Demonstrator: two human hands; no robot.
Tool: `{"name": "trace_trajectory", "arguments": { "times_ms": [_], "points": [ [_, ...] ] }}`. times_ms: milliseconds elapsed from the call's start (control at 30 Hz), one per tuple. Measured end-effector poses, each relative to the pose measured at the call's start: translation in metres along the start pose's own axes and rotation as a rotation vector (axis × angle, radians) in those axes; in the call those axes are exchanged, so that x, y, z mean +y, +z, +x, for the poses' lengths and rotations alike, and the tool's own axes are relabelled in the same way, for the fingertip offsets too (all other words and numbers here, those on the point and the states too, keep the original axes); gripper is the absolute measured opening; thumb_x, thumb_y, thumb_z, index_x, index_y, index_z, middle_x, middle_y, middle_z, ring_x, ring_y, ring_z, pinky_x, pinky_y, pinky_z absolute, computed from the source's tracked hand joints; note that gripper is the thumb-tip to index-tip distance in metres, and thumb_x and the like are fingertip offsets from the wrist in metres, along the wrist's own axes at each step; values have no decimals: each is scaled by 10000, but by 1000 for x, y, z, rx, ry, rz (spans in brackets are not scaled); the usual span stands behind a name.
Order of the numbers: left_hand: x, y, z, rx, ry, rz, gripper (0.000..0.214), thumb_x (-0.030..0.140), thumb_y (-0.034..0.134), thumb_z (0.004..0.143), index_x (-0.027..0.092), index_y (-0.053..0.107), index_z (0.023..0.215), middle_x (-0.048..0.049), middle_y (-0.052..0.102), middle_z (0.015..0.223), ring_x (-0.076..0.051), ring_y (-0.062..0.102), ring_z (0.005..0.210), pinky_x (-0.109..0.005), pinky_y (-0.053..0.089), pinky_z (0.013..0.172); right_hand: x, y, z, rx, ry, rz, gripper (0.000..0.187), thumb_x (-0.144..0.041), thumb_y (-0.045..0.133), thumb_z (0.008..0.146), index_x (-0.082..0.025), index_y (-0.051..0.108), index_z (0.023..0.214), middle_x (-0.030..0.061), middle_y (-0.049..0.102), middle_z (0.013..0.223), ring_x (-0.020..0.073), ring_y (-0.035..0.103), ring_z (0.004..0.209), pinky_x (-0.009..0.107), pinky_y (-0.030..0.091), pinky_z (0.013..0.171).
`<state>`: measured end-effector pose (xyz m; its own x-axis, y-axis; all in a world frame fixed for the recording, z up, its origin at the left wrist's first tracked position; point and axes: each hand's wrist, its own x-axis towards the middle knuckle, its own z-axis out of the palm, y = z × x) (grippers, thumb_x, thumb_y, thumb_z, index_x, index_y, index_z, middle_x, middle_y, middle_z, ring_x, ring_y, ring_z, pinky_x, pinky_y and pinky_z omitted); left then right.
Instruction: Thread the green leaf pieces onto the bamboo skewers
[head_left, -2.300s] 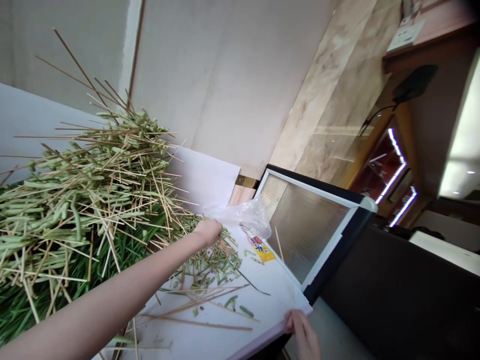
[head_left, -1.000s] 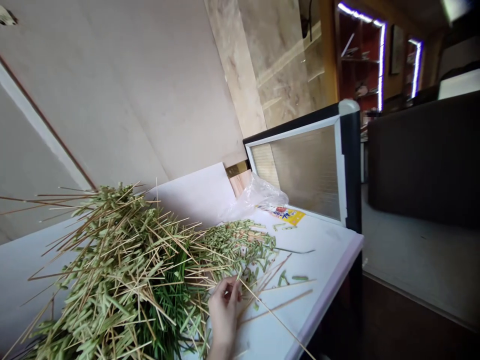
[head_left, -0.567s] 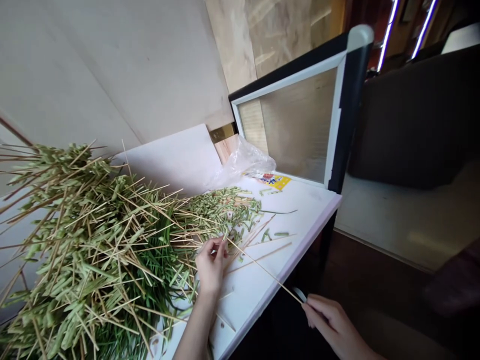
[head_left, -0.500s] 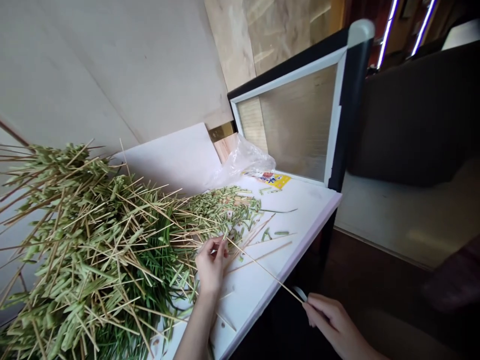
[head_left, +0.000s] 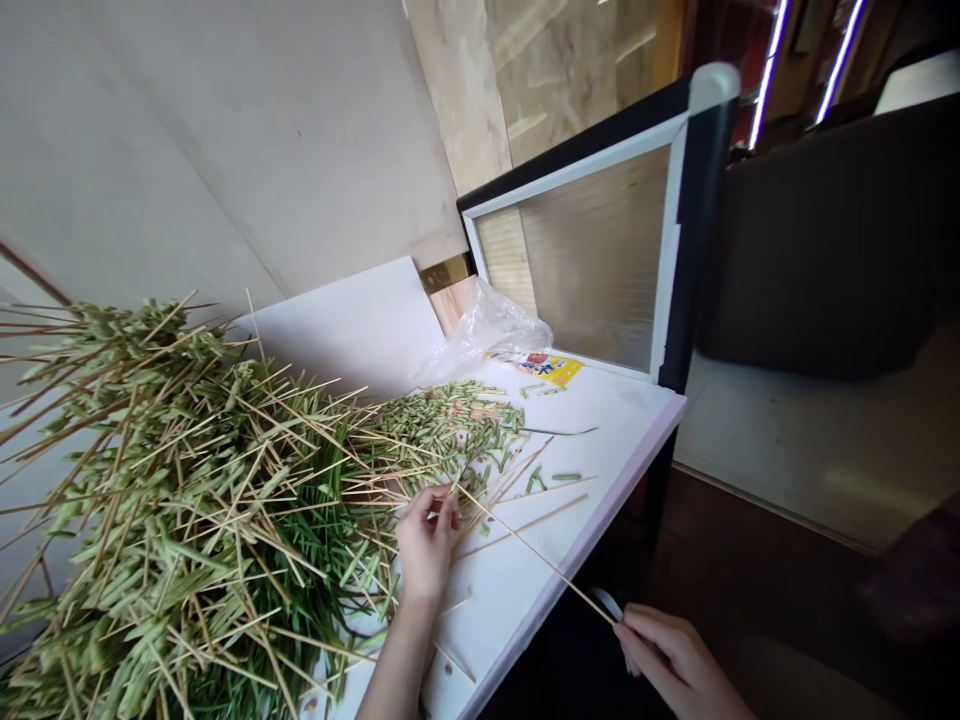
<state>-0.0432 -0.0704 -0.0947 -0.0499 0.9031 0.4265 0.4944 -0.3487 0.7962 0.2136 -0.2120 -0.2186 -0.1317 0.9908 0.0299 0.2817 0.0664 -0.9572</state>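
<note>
A large heap of green leaf strips and thin tan sticks (head_left: 187,480) lies on the white table top, spilling to the left. Beyond it is a looser patch of short green pieces (head_left: 450,425). My left hand (head_left: 427,540) pinches a long thin wooden stick (head_left: 536,555) near its tip, right beside the heap. My right hand (head_left: 667,650) holds the stick's far end, out past the table's edge. A small white curved object (head_left: 606,603) shows next to those fingers, but I cannot tell what it is.
The white table (head_left: 607,440) has a pale pink front edge, with a dark drop and floor beyond. A frosted glass panel (head_left: 592,265) in a black-and-white frame stands at its back, near a plastic bag (head_left: 491,335) and a yellow label (head_left: 544,368).
The view has swung from a steep tilt to nearly steady. My left hand moved from the heap's edge to pinching the stick, and my right hand moved from the table edge to the stick's far end.
</note>
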Motion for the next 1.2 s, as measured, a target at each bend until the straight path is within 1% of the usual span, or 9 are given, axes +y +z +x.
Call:
{"name": "trace_trajectory", "arguments": {
  "times_ms": [200,367,567,733,900,1067,1100,1133,1200],
  "points": [
    [0,0,0,-14,2,3,267,423,595,918,176,694,894,2,622,688,-138,590,541,-246,493,549,1,1,2,3,-3,-42,474,-528,275,1018,-245,381,653,-14,452,689,167,484,653,330,366,655],
    [5,-1,0,2,54,70,256,389,563,925,178,699,869,-13,625,719,-134,581,525,-243,484,531,-4,0,4,20,15,-33,484,-548,291,1003,-245,383,638,-18,439,670,164,457,632,324,360,626],
    [10,-1,-3,-51,182,229,267,317,485,966,204,704,865,-18,597,725,-153,581,586,-255,486,587,-4,-1,4,39,38,-37,490,-556,308,995,-243,403,631,-12,459,673,169,469,639,330,358,642],
    [11,-1,-3,-99,286,319,273,274,446,982,207,698,900,-49,635,794,-193,620,703,-286,498,666,-1,-1,4,47,18,-39,473,-529,300,998,-244,385,630,-18,453,663,167,454,628,325,351,629],
    [12,-3,-3,-215,325,308,267,232,437,988,200,675,873,-73,663,872,-202,646,799,-297,512,737,-2,-2,3,37,15,-21,458,-519,296,1003,-245,384,648,-24,438,672,160,442,623,317,350,619],
    [25,10,-17,-582,365,272,313,197,404,1002,217,707,925,-86,697,935,-215,660,891,-320,524,809,-5,-3,3,48,12,0,463,-527,315,1003,-242,393,647,-22,445,676,157,445,623,314,354,620],
    [29,13,-20,-632,370,264,321,192,402,1005,222,716,945,-85,703,947,-215,665,905,-322,526,822,-6,-3,3,54,13,-3,465,-528,316,1003,-242,398,646,-19,451,676,159,453,627,316,355,626],
    [32,16,-23,-655,377,253,324,193,405,1008,230,724,967,-84,711,966,-216,670,925,-323,528,839,-6,-4,4,59,13,-5,466,-529,314,1002,-241,403,647,-17,456,677,162,463,631,318,358,630],
    [36,19,-26,-642,384,240,295,227,444,1010,247,738,1000,-79,727,1003,-221,680,959,-324,532,863,-7,-4,4,72,13,-8,474,-538,312,996,-239,415,643,-13,465,677,168,477,636,322,362,634]
  ]
}}
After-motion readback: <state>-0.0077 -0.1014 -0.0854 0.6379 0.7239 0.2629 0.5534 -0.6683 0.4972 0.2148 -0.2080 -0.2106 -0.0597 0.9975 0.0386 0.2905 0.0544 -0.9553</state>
